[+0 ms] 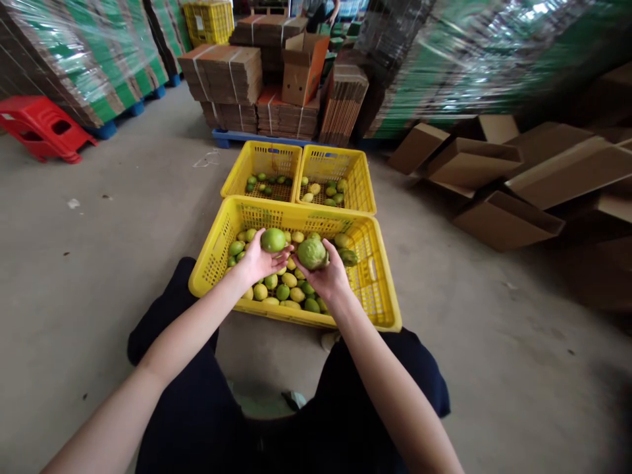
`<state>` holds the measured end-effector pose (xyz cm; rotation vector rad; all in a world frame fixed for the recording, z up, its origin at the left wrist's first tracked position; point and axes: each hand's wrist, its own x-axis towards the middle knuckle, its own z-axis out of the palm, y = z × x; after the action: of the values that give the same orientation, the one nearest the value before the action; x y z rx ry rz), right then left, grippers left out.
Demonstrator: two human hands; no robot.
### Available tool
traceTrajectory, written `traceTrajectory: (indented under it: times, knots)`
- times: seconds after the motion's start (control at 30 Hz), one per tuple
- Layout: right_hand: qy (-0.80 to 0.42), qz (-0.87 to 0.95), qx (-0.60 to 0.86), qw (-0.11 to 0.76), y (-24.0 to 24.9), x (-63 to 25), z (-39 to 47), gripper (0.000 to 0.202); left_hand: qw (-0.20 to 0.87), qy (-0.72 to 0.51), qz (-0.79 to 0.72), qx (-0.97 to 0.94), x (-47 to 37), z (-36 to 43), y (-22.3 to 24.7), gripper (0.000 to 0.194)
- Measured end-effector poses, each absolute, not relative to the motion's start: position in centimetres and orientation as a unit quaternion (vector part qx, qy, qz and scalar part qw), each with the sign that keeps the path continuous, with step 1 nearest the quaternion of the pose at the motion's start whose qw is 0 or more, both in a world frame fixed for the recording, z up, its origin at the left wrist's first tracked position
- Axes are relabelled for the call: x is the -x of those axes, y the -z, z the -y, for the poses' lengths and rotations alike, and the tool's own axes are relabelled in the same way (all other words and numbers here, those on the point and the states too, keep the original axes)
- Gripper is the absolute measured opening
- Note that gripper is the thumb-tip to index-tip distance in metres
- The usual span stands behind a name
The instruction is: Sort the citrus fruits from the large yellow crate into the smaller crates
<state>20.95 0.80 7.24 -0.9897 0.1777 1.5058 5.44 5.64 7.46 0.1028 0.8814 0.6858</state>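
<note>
Above a large yellow crate [306,209] both of my hands hold citrus fruit. My left hand [261,262] is palm up, with a smooth green lemon [273,240] resting in its curled fingers. In my right hand [332,271] is a bigger, bumpy green citrus fruit [312,253], held between thumb and fingers. The two fruits are side by side, a little apart. Below them, many yellow and green lemons [289,280] lie in the crate, and larger green fruits [348,257] sit toward its right side.
Two smaller yellow crates, a left one [225,184] and a right one [368,184], stand behind, each with several fruits. Flattened cartons [222,69] are stacked on a blue pallet [222,138]. Open cardboard boxes [474,161] lie right; a red stool [44,125] stands left. A person [320,12] is at the back.
</note>
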Motion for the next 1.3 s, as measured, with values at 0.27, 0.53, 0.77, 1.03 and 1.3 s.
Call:
traceTrajectory:
  times: [0.27, 0.53, 0.77, 1.03, 1.3]
  knots:
    - [-0.678, -0.036, 0.46, 0.573, -7.5, -20.6, -0.7, 0.012, 0.844, -0.344, -0.409, -0.046, -5.4, -5.7, -7.8, 0.058]
    - [-0.5, 0.171, 0.559, 0.639, -6.0, -20.5, -0.2, 0.039, 0.694, -0.5, -0.406, -0.323, -5.8, -5.2, -7.3, 0.031]
    - [-0.031, 0.547, 0.578, 0.605, -7.3, -20.7, 1.3, 0.038, 0.5, -0.537, -0.322, -0.598, -5.4, -4.5, -7.4, 0.062]
    - [0.046, 0.59, 0.532, 0.606, -7.1, -20.6, 1.3, 0.046, 0.289, -0.512, -0.288, -0.756, -4.9, -3.9, -7.4, 0.052]
    - [0.04, 0.575, 0.541, 0.612, -6.7, -20.5, 1.1, 0.045, 0.274, -0.508, -0.283, -0.766, -4.7, -4.0, -8.0, 0.05]
